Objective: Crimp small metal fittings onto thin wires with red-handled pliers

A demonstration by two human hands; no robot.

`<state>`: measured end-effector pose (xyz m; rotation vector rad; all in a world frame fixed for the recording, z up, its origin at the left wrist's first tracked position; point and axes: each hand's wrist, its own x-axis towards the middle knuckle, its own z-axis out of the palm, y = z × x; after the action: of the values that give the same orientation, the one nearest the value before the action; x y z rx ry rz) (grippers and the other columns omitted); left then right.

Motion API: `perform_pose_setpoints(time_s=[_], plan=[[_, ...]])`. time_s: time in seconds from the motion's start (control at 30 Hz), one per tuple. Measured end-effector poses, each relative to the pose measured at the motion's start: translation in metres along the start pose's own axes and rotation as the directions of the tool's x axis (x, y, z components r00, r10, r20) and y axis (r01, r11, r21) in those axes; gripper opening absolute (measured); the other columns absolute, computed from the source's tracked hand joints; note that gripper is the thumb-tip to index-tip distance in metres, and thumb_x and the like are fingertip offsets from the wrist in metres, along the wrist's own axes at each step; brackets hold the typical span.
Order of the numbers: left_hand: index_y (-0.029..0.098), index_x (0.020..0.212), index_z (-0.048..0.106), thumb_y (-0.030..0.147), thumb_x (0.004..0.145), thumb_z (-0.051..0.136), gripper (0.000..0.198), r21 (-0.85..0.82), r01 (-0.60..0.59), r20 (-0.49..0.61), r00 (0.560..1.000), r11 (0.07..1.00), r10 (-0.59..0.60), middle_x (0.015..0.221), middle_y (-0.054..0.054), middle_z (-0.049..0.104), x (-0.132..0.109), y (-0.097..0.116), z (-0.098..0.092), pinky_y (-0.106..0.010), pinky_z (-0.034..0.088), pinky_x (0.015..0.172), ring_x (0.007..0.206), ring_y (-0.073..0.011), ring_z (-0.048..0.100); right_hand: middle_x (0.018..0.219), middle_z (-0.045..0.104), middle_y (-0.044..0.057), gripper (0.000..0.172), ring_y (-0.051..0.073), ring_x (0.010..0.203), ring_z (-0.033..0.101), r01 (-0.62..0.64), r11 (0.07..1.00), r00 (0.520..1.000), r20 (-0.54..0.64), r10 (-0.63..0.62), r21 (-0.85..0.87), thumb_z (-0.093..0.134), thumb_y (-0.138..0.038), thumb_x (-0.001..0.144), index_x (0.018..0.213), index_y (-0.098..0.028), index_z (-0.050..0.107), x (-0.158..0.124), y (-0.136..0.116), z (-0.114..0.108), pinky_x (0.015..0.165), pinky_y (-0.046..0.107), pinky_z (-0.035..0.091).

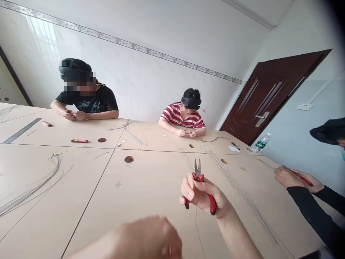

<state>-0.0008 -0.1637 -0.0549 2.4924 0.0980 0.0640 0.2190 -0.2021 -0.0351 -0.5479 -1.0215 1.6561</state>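
My right hand is wrapped round the red handles of a pair of needle-nose pliers, whose metal jaws point up and stand slightly apart. It hovers over the beige table. My left hand is low in the view, blurred, its fingers curled; a small thin pale thing shows at its fingertips, too small to name. A thin wire runs along the table below my right hand.
Bundles of thin wire lie at the left and right. Two people sit across the table, a third person's hands work at the right. A metal ruler, water bottle, cable holes and a brown door are visible.
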Motion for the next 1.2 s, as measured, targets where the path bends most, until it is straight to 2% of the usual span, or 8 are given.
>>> perform_pose_setpoints(time_s=[0.07,0.13,0.23,0.4,0.57,0.87,1.07,1.2], plan=[[0.021,0.092,0.074,0.032,0.095,0.050,0.027,-0.141,0.185,-0.157,0.966,0.973,-0.206,0.082,-0.001,0.073,0.001,-0.003,-0.047,-0.022,0.046,0.057,0.066,-0.0136,0.063,0.071,0.056,0.001,0.017,0.013,0.066,0.051,-0.009,1.000,0.999,0.033,0.008,0.010,0.061,-0.026,0.090,0.076,-0.016,0.061,0.017,-0.001,-0.004,0.074,0.036,0.045],[0.021,0.091,0.074,0.039,0.095,0.047,0.033,-0.245,0.254,-0.357,0.874,0.936,-0.330,0.084,-0.001,0.072,0.005,-0.009,-0.079,-0.024,0.046,0.061,0.071,-0.0155,0.062,0.070,0.056,0.001,0.016,0.013,0.065,0.050,-0.017,1.000,0.997,0.078,0.017,0.001,0.062,-0.027,0.089,0.077,-0.016,0.062,0.033,-0.001,-0.007,0.074,0.036,0.044],[0.021,0.098,0.072,0.042,0.094,0.048,0.032,-0.346,0.226,-0.508,0.771,0.911,-0.385,0.096,-0.002,0.073,0.013,-0.026,-0.098,-0.027,0.048,0.071,0.083,-0.0182,0.063,0.069,0.055,0.001,0.017,0.013,0.065,0.049,-0.017,1.000,0.990,0.137,0.017,-0.002,0.063,-0.028,0.088,0.077,-0.016,0.061,0.058,0.002,-0.011,0.073,0.036,0.044],[0.018,0.105,0.070,0.042,0.095,0.047,0.035,-0.517,0.105,-0.488,0.780,0.849,-0.393,0.097,-0.005,0.074,0.023,-0.053,-0.100,-0.030,0.051,0.075,0.085,-0.0203,0.067,0.062,0.050,-0.002,0.020,0.012,0.062,0.046,-0.026,0.999,0.984,0.179,0.019,0.034,0.067,-0.034,0.085,0.075,-0.018,0.060,0.096,0.014,-0.020,0.071,0.035,0.045],[0.015,0.091,0.070,0.042,0.096,0.045,0.038,-0.645,0.045,-0.423,0.810,0.763,-0.406,0.076,-0.005,0.073,0.025,-0.064,-0.105,-0.030,0.052,0.065,0.068,-0.0190,0.067,0.061,0.048,-0.003,0.026,0.012,0.060,0.043,-0.044,0.998,0.977,0.210,0.033,0.050,0.067,-0.037,0.084,0.070,-0.018,0.056,0.119,0.023,-0.031,0.070,0.034,0.044],[0.018,0.083,0.068,0.043,0.088,0.052,0.030,-0.570,0.249,-0.496,0.655,0.783,-0.570,0.076,-0.004,0.073,0.026,-0.080,-0.104,-0.030,0.051,0.065,0.076,-0.0209,0.067,0.062,0.049,-0.002,0.024,0.012,0.060,0.045,-0.072,0.995,0.975,0.214,0.056,0.066,0.068,-0.035,0.084,0.071,-0.018,0.058,0.128,0.030,-0.041,0.069,0.034,0.045],[0.018,0.082,0.065,0.040,0.089,0.052,0.026,-0.532,0.235,-0.567,0.614,0.814,-0.548,0.086,-0.003,0.070,0.019,-0.090,-0.108,-0.032,0.050,0.077,0.084,-0.0184,0.063,0.070,0.058,0.002,0.025,0.014,0.067,0.052,-0.112,0.974,0.994,-0.012,0.112,-0.196,0.069,-0.038,0.084,0.077,-0.016,0.062,0.125,0.026,-0.046,0.068,0.032,0.040],[0.019,0.079,0.064,0.042,0.090,0.053,0.028,-0.541,0.276,-0.540,0.611,0.795,-0.579,0.078,-0.002,0.067,0.016,-0.091,-0.111,-0.031,0.047,0.074,0.076,-0.0162,0.059,0.089,0.065,0.006,0.030,0.014,0.072,0.050,-0.093,0.896,0.965,-0.259,-0.025,-0.434,0.068,-0.046,0.083,0.089,-0.017,0.067,0.124,0.022,-0.046,0.068,0.030,0.036]])
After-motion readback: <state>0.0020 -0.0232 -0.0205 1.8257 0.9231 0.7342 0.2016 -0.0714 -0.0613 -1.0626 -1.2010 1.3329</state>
